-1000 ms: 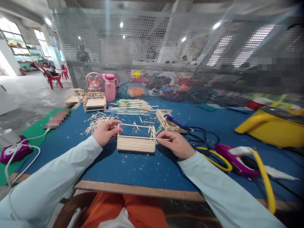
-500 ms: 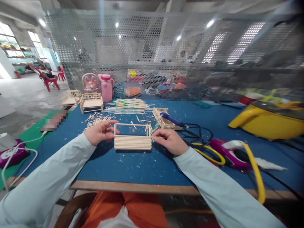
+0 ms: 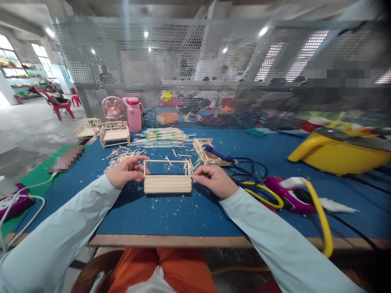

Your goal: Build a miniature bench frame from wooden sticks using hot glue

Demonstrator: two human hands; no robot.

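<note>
A miniature bed frame made of pale wooden sticks (image 3: 168,185) stands on the blue table in front of me, with a slatted lower part and an open rectangular frame above. At its left end, my left hand (image 3: 126,171) grips the frame between thumb and fingers. My right hand (image 3: 215,181) pinches at its right end, thumb against forefinger; any small stick between the fingertips is too small to make out. Behind it lie loose cut sticks (image 3: 122,158) and bundled sticks (image 3: 165,134). A blue glue gun (image 3: 217,153) rests on another stick piece (image 3: 203,146).
Two finished stick models (image 3: 115,133) stand at the back left near a pink bottle (image 3: 134,116). On the right are a purple power strip (image 3: 290,195), cables and a yellow pot (image 3: 345,152). A perforated metal screen (image 3: 183,61) closes the back. Beyond, a person sits on a red chair (image 3: 61,106).
The view has shifted slightly, so everything sits a little further left. Both hands keep their places at the ends of the stick bed frame.
</note>
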